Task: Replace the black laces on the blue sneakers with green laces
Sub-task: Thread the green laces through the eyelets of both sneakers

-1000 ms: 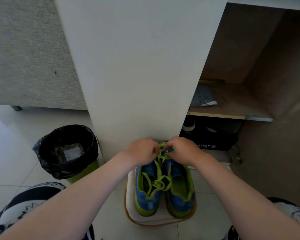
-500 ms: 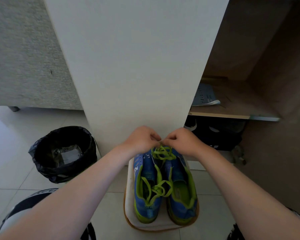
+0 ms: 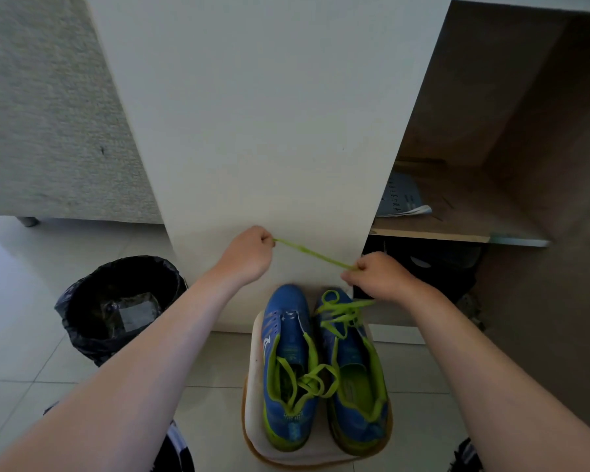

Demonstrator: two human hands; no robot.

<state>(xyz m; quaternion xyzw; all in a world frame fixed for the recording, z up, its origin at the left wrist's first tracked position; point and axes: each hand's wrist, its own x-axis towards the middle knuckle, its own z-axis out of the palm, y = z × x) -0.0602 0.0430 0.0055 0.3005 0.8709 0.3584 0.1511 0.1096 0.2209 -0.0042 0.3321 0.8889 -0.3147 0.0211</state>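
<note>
**Q:** Head view: what do the hands hold?

**A:** The left hand (image 3: 249, 255) and the right hand (image 3: 380, 275) each pinch a green lace (image 3: 315, 255), with the fingers curled tight on it. The lace runs taut between them, higher at the left hand, in front of a white panel (image 3: 269, 131).

**Q:** Where are the sneakers?

**A:** The left sneaker (image 3: 286, 335) and the right sneaker (image 3: 358, 396), both blue, stand side by side on a white cushion (image 3: 256, 434) on the tiled floor (image 3: 21, 318). Their toes point toward the panel. The right hand hangs just above the toe of the right sneaker. Below it, loose loops (image 3: 341, 310) of green lace lie on that shoe's front. A second bunch of lace (image 3: 315, 379) lies across the gap between the two openings.

**Q:** What surrounds them?

**A:** A bin (image 3: 82, 321) with a black liner stands on the floor to the left, apart from the cushion. Right of the panel, an open wooden shelf (image 3: 457, 229) bears a printed sheet (image 3: 402, 199). Dark shoes (image 3: 433, 264) sit beneath it. A grey upholstered piece (image 3: 48, 114) stands at the rear left.
</note>
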